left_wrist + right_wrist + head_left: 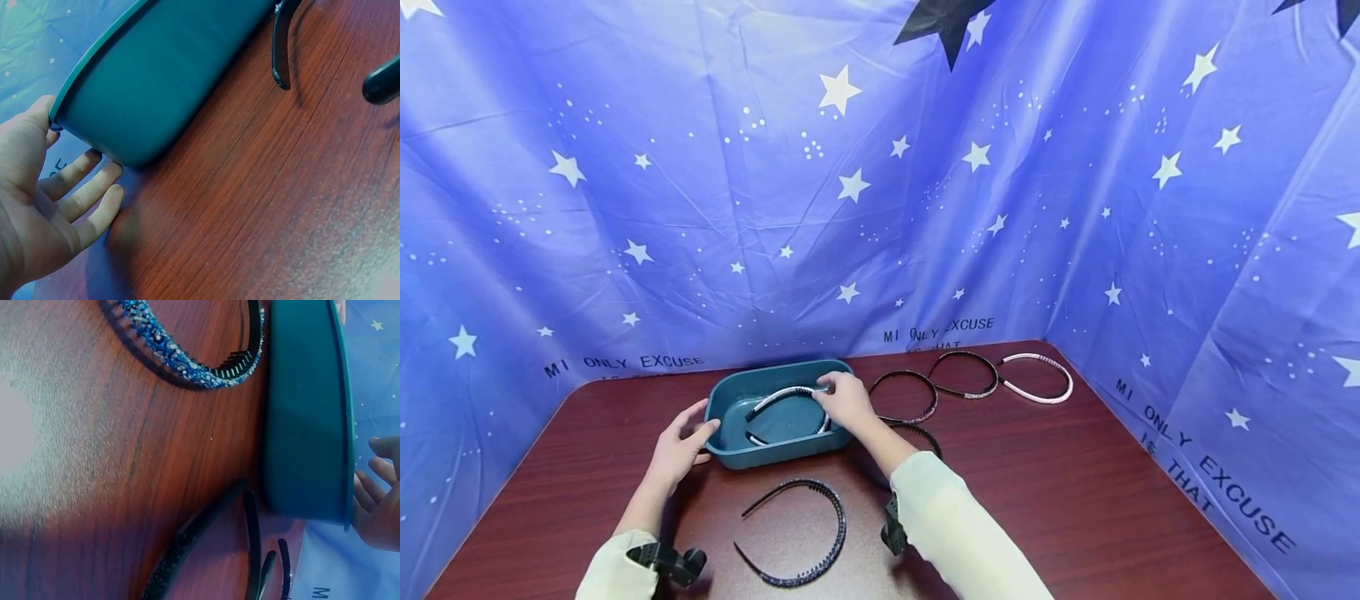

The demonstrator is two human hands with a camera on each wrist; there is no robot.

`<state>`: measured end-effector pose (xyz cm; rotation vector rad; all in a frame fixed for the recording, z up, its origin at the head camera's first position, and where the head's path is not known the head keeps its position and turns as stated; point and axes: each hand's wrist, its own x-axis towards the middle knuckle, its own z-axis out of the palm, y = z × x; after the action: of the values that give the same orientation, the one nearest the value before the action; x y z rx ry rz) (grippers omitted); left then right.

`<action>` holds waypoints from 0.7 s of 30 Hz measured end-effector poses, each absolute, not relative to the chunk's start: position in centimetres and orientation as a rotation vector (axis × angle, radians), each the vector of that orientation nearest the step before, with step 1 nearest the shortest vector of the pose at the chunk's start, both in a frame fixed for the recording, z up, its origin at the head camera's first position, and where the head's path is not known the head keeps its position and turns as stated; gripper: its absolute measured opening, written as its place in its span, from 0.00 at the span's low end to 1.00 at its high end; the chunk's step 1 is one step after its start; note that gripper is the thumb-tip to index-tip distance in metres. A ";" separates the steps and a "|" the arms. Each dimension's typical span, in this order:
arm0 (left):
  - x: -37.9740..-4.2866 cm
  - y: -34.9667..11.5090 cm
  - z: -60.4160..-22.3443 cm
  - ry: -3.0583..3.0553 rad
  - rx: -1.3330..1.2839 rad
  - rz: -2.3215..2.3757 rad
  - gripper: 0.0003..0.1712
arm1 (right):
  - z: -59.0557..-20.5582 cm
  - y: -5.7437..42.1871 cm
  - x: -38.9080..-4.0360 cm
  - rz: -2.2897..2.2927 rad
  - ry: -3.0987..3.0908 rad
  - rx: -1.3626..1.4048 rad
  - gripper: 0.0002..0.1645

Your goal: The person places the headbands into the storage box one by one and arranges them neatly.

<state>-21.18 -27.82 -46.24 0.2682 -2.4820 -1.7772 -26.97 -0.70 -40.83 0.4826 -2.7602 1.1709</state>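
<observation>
My left hand (677, 448) grips the left end of a teal plastic basin (775, 454), thumb over the rim and fingers spread along the outer wall. In the left wrist view those fingertips (111, 172) rest against the basin's side. Over the basin's right end, my right hand (847, 402) pinches the curved crown of a white-and-black toothed headband (775, 397). That headband lies low inside the basin, its two ends toward the left. The right wrist view shows the right hand (381, 500) at the rim; the basin wall hides the headband there.
In front of the basin a glittery blue-black headband (841, 517) lies on the red-brown wooden table (1037, 492). To the right are several dark headbands (934, 400) and a white one (1037, 400). A blue star-patterned curtain (775, 208) rises behind the table.
</observation>
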 end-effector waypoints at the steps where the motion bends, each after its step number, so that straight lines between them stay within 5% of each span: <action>1: -21.2 -27.8 -46.2 -2.483 0.267 -1.776 0.35 | -40.7 -0.6 -27.0 1.158 -2.758 0.489 0.16; 21: -21.1 -27.8 -46.1 -2.500 0.258 -1.765 0.35 | -39.1 1.7 -26.9 1.066 -2.797 0.697 0.20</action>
<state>-21.09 -27.81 -46.11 0.2576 -2.4999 -1.7651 -26.90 1.70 -39.13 0.6971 -2.7968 1.0663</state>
